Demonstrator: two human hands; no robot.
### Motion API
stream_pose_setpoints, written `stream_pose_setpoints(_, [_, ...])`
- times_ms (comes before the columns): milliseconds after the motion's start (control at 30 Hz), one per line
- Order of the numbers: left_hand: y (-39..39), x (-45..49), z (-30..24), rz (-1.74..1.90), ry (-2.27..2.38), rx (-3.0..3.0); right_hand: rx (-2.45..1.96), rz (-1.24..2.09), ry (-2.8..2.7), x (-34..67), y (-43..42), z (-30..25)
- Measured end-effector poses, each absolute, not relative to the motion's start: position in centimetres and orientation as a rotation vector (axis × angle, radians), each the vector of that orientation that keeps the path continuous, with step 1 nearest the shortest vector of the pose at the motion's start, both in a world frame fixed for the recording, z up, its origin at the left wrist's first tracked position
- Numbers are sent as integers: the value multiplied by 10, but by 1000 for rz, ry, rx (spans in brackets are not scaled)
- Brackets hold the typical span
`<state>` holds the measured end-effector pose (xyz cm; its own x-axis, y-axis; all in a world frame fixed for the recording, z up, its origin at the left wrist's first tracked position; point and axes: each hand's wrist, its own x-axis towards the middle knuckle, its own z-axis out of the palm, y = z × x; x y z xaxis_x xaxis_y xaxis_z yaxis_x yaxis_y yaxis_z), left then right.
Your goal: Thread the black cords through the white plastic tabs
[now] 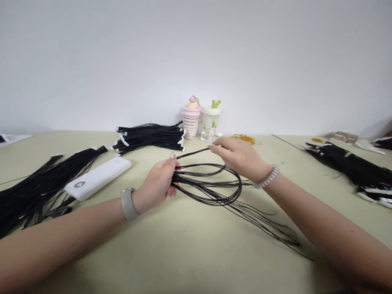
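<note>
My left hand (pixel 157 183) is closed around a bunch of thin black cords (pixel 214 192), gripping them where they fold. The cords form a loop over the pale green table (pixel 183 253) and trail off toward the lower right. My right hand (pixel 237 157) pinches the free end of the cords, pulled out straight from my left thumb. A grey band sits on my left wrist and a white coiled band on my right wrist.
A white power bank (pixel 98 177) lies at the left beside a pile of black cords (pixel 33 188). A second bundle (pixel 150 136) lies behind, a third (pixel 352 167) at the right. Two small cups (pixel 200 120) and yellow rubber bands (pixel 245 139) sit by the wall.
</note>
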<state>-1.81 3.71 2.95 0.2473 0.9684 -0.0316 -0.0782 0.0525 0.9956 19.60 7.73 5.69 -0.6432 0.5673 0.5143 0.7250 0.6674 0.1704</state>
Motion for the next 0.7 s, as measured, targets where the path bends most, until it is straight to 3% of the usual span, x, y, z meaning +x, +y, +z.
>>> stream_pose_setpoints(167, [28,-7,21,996,932,1022,-1102,-496,-2405,205,92,23])
stream_pose_setpoints(300, [29,-10,17,1089,944,944,-1107,-416,-2284,198,67,46])
stream_pose_setpoints(400, [31,-14,17,1134,936,904,-1116,-101,-2502,200,41,73])
stream_pose_setpoints(567, [28,-10,18,1127,910,934,-1188,695,-2702,198,19,79])
stream_pose_setpoints(700, [21,-7,14,1117,923,1119,-952,1011,-2635,179,19,72])
